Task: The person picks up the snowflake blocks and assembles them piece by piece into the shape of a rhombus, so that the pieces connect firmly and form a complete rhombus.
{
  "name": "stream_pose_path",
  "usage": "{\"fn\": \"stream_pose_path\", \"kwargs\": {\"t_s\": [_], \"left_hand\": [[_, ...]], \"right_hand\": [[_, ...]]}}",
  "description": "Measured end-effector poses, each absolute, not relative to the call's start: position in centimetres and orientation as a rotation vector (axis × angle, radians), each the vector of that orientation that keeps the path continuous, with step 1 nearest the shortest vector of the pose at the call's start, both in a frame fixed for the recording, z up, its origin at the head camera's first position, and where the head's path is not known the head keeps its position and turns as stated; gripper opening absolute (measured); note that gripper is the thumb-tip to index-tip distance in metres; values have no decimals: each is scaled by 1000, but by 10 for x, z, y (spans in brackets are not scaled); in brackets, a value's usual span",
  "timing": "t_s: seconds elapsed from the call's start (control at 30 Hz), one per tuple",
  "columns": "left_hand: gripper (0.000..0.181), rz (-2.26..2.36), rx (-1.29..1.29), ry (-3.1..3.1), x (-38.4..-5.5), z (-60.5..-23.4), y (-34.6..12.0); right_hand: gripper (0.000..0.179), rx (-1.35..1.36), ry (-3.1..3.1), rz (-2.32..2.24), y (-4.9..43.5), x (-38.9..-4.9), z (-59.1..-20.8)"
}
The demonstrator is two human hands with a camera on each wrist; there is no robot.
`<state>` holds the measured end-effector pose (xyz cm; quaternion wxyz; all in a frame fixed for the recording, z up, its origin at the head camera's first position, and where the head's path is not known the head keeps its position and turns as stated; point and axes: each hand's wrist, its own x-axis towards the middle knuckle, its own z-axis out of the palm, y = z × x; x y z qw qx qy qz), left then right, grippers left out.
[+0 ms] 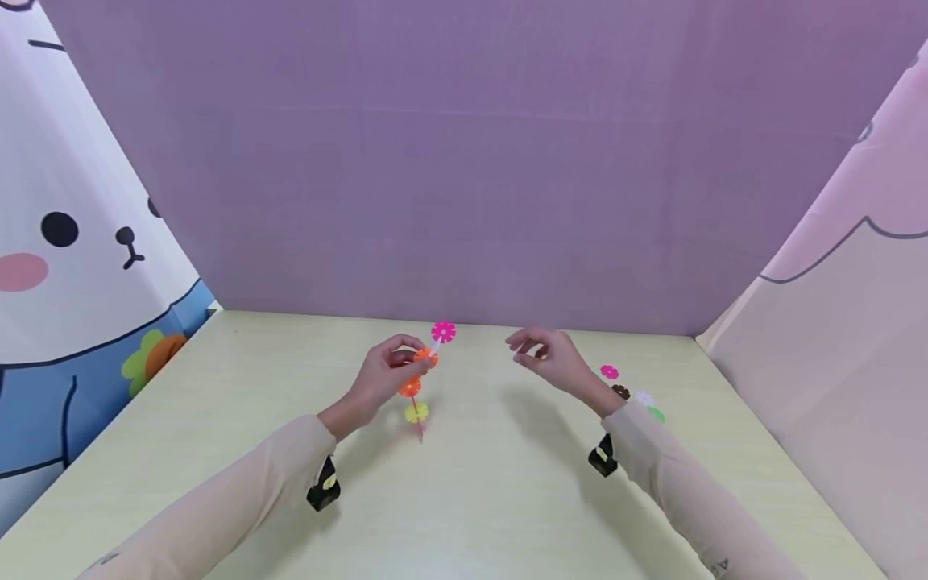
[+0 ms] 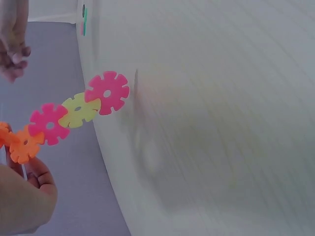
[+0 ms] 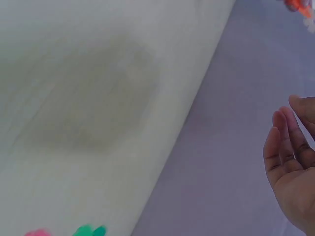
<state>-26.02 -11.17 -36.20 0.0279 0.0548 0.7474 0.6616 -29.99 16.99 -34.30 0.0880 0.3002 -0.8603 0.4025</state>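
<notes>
My left hand (image 1: 379, 375) pinches a chain of interlocking flower-shaped plastic discs (image 1: 410, 389) by an orange disc. Above the fingers in the head view, a pink disc (image 1: 443, 326) tops the chain, joined through a whitish one. A yellow disc (image 1: 416, 417) hangs below the hand. The left wrist view shows the lower end, with a pink end disc (image 2: 117, 101) beside a yellow one (image 2: 74, 117). Apart from the chain, to its right, my right hand (image 1: 560, 364) is raised over the table with loosely bent fingers and nothing between them.
Loose discs lie on the pale table (image 1: 478, 499) by the right wrist: pink (image 1: 609, 371), brown (image 1: 618, 390), white (image 1: 643, 397) and green (image 1: 656, 414). A purple panel (image 1: 493, 177) stands behind the table. Printed curtains (image 1: 80, 306) hang at the left and right.
</notes>
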Motion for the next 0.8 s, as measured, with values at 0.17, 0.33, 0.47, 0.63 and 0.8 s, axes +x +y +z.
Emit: {"fn": "stream_pose_path", "kwargs": {"t_s": [0.17, 0.33, 0.47, 0.63, 0.8], "left_hand": [[29, 2028, 148, 2320, -260, -362, -115], [30, 2025, 142, 2317, -261, -362, -117], [29, 2017, 148, 2319, -261, -361, -119], [29, 2003, 145, 2330, -260, -360, -121], [30, 1993, 146, 2336, -260, -361, -122]], "right_hand": [[20, 807, -2631, 1151, 201, -298, -358], [20, 748, -2675, 1103, 229, -297, -374], [20, 733, -2688, 1033, 250, -297, -386], [20, 695, -2712, 948, 272, -298, -399], [18, 719, -2701, 945, 286, -295, -404]]}}
